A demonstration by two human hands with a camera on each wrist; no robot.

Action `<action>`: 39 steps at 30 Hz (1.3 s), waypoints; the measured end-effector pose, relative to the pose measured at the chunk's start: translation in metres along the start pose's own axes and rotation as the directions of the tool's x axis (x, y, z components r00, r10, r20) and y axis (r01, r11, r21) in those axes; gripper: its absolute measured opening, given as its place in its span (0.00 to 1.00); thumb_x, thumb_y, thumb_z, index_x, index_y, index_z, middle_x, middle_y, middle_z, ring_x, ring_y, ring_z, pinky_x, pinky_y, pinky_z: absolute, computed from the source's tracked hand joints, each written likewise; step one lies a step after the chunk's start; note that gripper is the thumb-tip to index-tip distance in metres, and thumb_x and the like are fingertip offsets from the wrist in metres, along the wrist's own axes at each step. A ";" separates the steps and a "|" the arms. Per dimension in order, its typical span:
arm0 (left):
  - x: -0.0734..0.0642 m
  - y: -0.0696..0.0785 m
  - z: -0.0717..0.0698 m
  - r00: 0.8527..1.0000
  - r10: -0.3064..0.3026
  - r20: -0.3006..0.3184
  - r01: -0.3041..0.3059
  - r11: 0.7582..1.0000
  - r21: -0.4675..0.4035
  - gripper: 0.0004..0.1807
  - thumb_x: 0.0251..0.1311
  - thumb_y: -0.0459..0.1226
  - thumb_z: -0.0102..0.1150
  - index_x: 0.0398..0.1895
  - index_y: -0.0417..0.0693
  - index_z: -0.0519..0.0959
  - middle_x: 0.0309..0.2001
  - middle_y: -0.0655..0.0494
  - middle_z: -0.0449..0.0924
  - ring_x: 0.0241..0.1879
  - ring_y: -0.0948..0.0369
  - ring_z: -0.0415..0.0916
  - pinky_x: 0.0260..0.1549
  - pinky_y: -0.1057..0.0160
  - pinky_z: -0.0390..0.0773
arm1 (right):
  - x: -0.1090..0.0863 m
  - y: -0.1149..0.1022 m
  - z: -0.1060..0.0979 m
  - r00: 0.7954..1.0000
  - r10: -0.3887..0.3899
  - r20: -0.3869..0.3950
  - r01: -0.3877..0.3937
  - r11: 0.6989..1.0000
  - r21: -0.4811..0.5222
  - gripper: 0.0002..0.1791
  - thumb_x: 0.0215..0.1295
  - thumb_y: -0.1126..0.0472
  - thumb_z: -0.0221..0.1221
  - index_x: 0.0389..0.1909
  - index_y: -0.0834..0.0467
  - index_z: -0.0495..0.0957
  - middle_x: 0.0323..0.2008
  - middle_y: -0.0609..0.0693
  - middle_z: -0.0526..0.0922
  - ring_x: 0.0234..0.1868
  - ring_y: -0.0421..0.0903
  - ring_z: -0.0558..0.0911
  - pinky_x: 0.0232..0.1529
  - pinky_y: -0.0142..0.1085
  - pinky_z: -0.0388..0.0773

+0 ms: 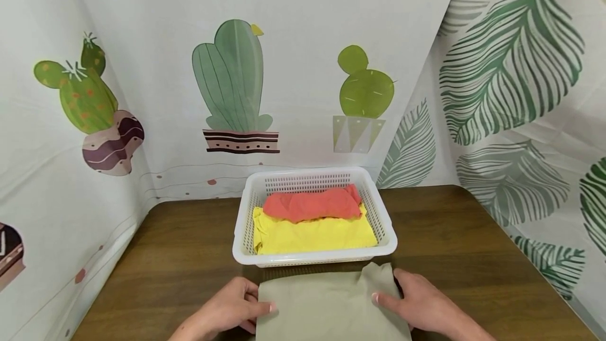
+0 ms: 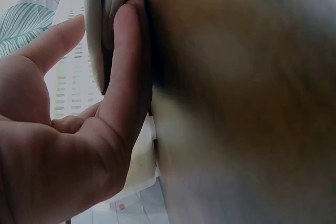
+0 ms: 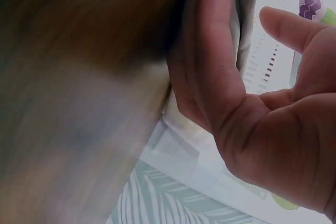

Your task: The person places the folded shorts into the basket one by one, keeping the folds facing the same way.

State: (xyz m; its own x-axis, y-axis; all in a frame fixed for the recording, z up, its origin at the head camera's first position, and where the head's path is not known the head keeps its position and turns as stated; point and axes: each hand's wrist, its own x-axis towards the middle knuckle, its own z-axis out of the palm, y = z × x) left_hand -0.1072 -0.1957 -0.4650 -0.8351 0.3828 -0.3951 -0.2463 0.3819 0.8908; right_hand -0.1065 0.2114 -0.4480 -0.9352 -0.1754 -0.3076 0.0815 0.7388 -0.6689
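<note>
A folded khaki cloth [image 1: 326, 304] lies at the front of the table, close before the white basket [image 1: 314, 258]. At its left side my left hand [image 1: 227, 307] holds the edge, thumb on top and fingers underneath. My right hand [image 1: 423, 301] grips the opposite edge the same way, beside a raised fold at the cloth's far right corner. In the left wrist view the fingers [image 2: 128, 51] reach under the layered cloth [image 2: 94, 35]. The right wrist view has the fingers [image 3: 212, 51] between the cloth and the table.
Inside the basket lie a folded yellow cloth [image 1: 317, 236] and, behind and partly over it, a red cloth [image 1: 312, 205]. The dark wooden table [image 1: 454, 236] extends to both sides. Printed fabric hangings [image 1: 303, 67] stand behind it.
</note>
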 end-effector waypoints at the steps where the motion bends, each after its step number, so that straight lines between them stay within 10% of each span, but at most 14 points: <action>1: 0.000 0.000 0.001 1.000 0.005 0.004 -0.005 1.000 -0.006 0.14 0.66 0.40 0.73 0.43 0.36 0.87 0.32 0.47 0.90 0.34 0.54 0.89 0.31 0.52 0.89 | 0.001 0.000 0.000 1.000 -0.001 -0.010 0.001 1.000 -0.018 0.32 0.65 0.42 0.72 0.57 0.62 0.78 0.41 0.48 0.84 0.40 0.46 0.83 0.42 0.44 0.83; 8: -0.001 0.000 0.003 0.999 0.031 0.021 -0.031 0.999 -0.044 0.13 0.64 0.37 0.75 0.44 0.35 0.86 0.33 0.47 0.89 0.34 0.54 0.89 0.31 0.52 0.89 | 0.002 0.002 0.000 0.999 -0.052 -0.012 0.052 0.999 -0.016 0.32 0.61 0.46 0.75 0.57 0.62 0.77 0.45 0.48 0.84 0.47 0.46 0.82 0.47 0.45 0.81; 17: -0.001 0.001 0.002 0.999 0.021 0.039 -0.017 0.996 -0.091 0.13 0.65 0.36 0.73 0.46 0.35 0.86 0.34 0.46 0.89 0.36 0.54 0.89 0.33 0.52 0.89 | 0.003 0.005 -0.001 0.999 -0.023 0.047 0.011 0.972 0.233 0.32 0.62 0.55 0.76 0.55 0.69 0.71 0.43 0.55 0.80 0.44 0.50 0.81 0.41 0.44 0.83; 39: 0.000 -0.002 0.006 0.992 0.044 0.120 -0.024 0.986 -0.164 0.11 0.67 0.34 0.70 0.48 0.36 0.84 0.41 0.48 0.88 0.39 0.54 0.88 0.38 0.52 0.89 | 0.013 0.021 -0.001 0.934 -0.183 0.308 -0.045 0.793 0.608 0.19 0.74 0.64 0.63 0.58 0.72 0.75 0.45 0.57 0.87 0.46 0.53 0.88 0.46 0.50 0.88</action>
State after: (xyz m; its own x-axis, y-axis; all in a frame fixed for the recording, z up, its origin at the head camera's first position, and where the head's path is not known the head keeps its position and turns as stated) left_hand -0.1044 -0.1915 -0.4680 -0.7801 0.4971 -0.3800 -0.3038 0.2300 0.9246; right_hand -0.1174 0.2252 -0.4657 -0.7822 -0.4989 -0.3731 0.3164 0.1979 -0.9278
